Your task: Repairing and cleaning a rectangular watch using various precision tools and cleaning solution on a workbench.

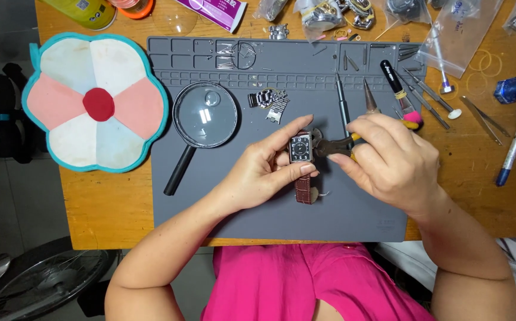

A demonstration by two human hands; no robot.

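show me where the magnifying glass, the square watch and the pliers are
magnifying glass (205,115), head view, middle of the round lens
square watch (300,147), head view, centre of the dark dial
pliers (329,147), head view, dark head beside the watch case

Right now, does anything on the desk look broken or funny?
Yes. The square black-faced watch in the left hand shows a brown leather strap below only. Loose silver metal bracelet links lie apart on the grey mat.

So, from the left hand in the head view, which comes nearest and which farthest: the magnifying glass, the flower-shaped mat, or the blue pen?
From the left hand, which holds the watch:
1. Magnifying glass, up and to its left on the grey mat.
2. Flower-shaped mat, farther left on the wooden table.
3. Blue pen, far right, beyond the right hand.
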